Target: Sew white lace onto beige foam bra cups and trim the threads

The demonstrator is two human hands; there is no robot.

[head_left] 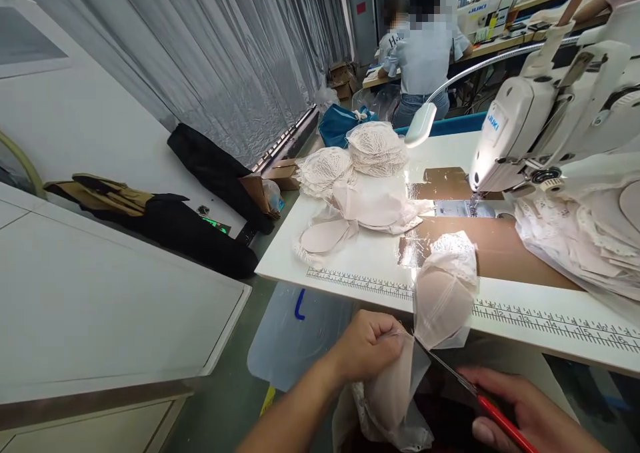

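Observation:
My left hand (373, 346) is closed on the edge of a beige bra cup (390, 393) with sheer fabric and lace, which hangs below the table front. A second bra cup (443, 300) with a white lace top lies over the table edge, close to the first. In my right hand (520, 406) is a pair of red-handled scissors (493, 416). Their thin blades point up and left, with the tips at the sheer fabric between the two cups. Whether the blades are apart there is too small to tell.
A white sewing machine (515, 126) stands on the table (285, 253), whose front edge carries a printed ruler. Lace cup stacks (377, 150) lie at the back left, and more cups (595, 233) at the right. A lamp (421, 125) hangs above. A person (420, 60) sits beyond.

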